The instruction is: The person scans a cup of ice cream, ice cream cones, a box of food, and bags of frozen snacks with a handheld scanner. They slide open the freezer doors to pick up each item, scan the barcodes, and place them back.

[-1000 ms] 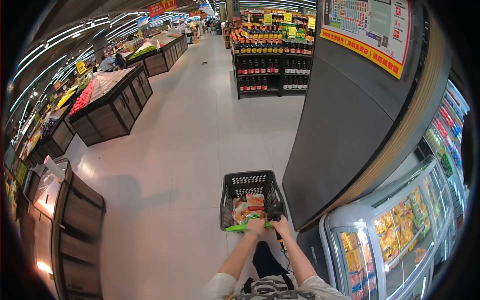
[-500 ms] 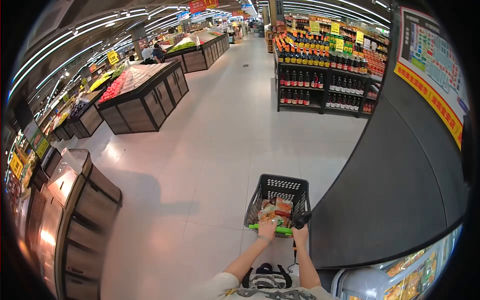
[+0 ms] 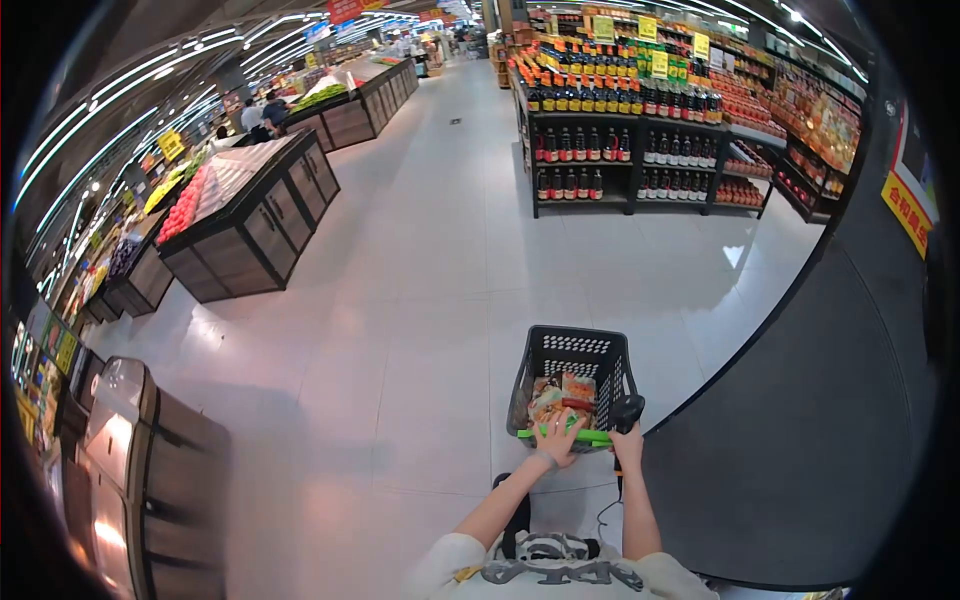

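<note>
Ahead of my body is a black shopping basket (image 3: 578, 345) with perforated walls, and a green handle (image 3: 590, 437) crosses its near side. Several packaged food items (image 3: 565, 392) lie inside, partly covered by my fingers. My left hand (image 3: 558, 440) rests over the middle of the handle, its fingers bent across it toward the packages. At the handle's right end, my right hand (image 3: 627, 445) is closed around the bar, just below a rounded black object (image 3: 627, 410). A thin dark cord hangs beneath that hand.
A dark curved counter (image 3: 780, 440) runs close along the right. Shelves of sauce bottles (image 3: 630, 150) stand ahead to the right. Wooden produce stands (image 3: 250, 215) line the left, with a metal-topped cabinet (image 3: 150, 470) nearer. People (image 3: 262, 115) stand far left. Tiled floor (image 3: 430, 260) stretches between.
The basket and both my hands have moved forward along the counter. Shelves and produce stands now appear nearer, and the view has turned slightly right. Both hands stay on the handle.
</note>
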`<action>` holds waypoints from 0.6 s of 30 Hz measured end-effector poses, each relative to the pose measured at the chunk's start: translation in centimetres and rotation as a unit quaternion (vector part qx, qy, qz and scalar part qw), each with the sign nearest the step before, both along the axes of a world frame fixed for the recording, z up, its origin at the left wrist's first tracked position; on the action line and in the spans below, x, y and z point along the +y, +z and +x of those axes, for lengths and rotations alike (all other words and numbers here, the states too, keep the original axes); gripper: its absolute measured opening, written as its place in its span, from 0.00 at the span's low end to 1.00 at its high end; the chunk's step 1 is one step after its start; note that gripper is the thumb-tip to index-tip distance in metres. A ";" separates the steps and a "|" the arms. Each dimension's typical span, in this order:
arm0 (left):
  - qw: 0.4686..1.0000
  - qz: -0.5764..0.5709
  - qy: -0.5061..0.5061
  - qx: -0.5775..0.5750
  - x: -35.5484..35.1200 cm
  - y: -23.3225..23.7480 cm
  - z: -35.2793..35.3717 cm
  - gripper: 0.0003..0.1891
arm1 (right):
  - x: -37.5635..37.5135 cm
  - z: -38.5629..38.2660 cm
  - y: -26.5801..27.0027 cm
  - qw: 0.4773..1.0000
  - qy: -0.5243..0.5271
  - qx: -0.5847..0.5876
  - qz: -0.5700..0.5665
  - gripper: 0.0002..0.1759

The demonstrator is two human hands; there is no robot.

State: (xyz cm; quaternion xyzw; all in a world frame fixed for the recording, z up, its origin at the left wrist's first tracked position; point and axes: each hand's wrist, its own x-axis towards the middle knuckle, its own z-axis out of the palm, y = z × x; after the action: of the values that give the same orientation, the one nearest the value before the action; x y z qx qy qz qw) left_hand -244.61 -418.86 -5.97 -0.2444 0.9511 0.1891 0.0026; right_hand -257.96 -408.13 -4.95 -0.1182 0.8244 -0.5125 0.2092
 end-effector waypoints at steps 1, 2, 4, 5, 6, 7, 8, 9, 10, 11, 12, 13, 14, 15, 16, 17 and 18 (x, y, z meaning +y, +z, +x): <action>1.000 0.008 -0.016 -0.015 -2.0 -0.1 -2.9 0.46 | -1.6 -2.8 -0.4 1.000 -0.010 -0.006 0.000 0.20; 0.999 0.014 -0.037 -0.025 -3.8 0.0 -3.7 0.45 | -3.0 -3.3 -0.5 1.000 -0.025 -0.008 0.000 0.21; 0.997 0.023 -0.065 -0.035 -7.2 -0.2 -5.2 0.44 | -5.8 -4.0 0.3 0.999 -0.047 -0.016 0.009 0.21; 0.996 0.025 -0.073 -0.033 -8.8 -0.3 -6.3 0.44 | -7.3 -5.0 0.7 0.998 -0.056 -0.017 0.014 0.22; 0.996 0.025 -0.081 -0.029 -10.6 -0.3 -7.7 0.44 | -8.6 -6.0 0.1 0.998 -0.061 -0.008 0.008 0.22; 0.995 0.028 -0.088 -0.038 -12.2 0.0 -9.0 0.43 | -9.9 -6.9 -0.7 0.998 -0.068 0.002 0.001 0.23; 0.994 0.032 -0.096 -0.050 -14.1 0.0 -12.6 0.43 | -11.5 -10.9 -1.7 0.997 -0.075 0.009 -0.005 0.23; 0.991 0.034 -0.112 -0.058 -15.5 0.1 -13.5 0.43 | -12.8 -10.6 0.2 0.995 -0.101 -0.010 -0.005 0.23; 0.992 0.020 -0.113 -0.052 -17.0 0.0 -14.8 0.43 | -14.0 -11.6 -0.3 0.993 -0.115 -0.020 0.004 0.23; 0.992 0.011 -0.114 -0.047 -18.3 -0.3 -15.9 0.43 | -15.1 -12.6 -1.0 0.992 -0.128 -0.013 0.006 0.23; 0.993 0.007 -0.113 -0.044 -19.1 -0.5 -17.0 0.43 | -16.0 -13.7 -1.7 0.990 -0.139 -0.008 0.012 0.23; 0.992 0.005 -0.117 -0.042 -20.0 -0.6 -18.3 0.43 | -16.8 -14.9 -2.1 0.990 -0.138 -0.012 0.024 0.23; 0.992 0.000 -0.120 -0.041 -21.3 -0.8 -19.7 0.43 | -17.7 -16.2 -2.6 0.990 -0.136 -0.017 0.033 0.23; 0.992 -0.006 -0.116 -0.041 -22.8 -1.2 -23.5 0.43 | -18.9 -19.7 -2.3 0.991 -0.127 -0.024 0.016 0.22; 0.992 -0.012 -0.122 -0.037 -24.0 -1.4 -24.6 0.43 | -19.8 -20.3 -2.0 0.990 -0.137 -0.039 -0.006 0.20; 0.991 -0.018 -0.126 -0.034 -25.2 -1.5 -25.9 0.43 | -20.7 -21.3 -1.7 0.988 -0.145 -0.054 -0.030 0.18; 0.991 -0.022 -0.130 -0.032 -26.1 -1.7 -27.2 0.43 | -21.4 -22.3 -1.6 0.985 -0.151 -0.070 -0.051 0.16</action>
State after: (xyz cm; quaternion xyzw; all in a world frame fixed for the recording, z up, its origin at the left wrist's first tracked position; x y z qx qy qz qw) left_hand -271.85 -444.96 -7.65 -0.1247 0.9782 0.1578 0.0522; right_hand -280.24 -429.53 -6.53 0.0339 0.7886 -0.5868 0.1805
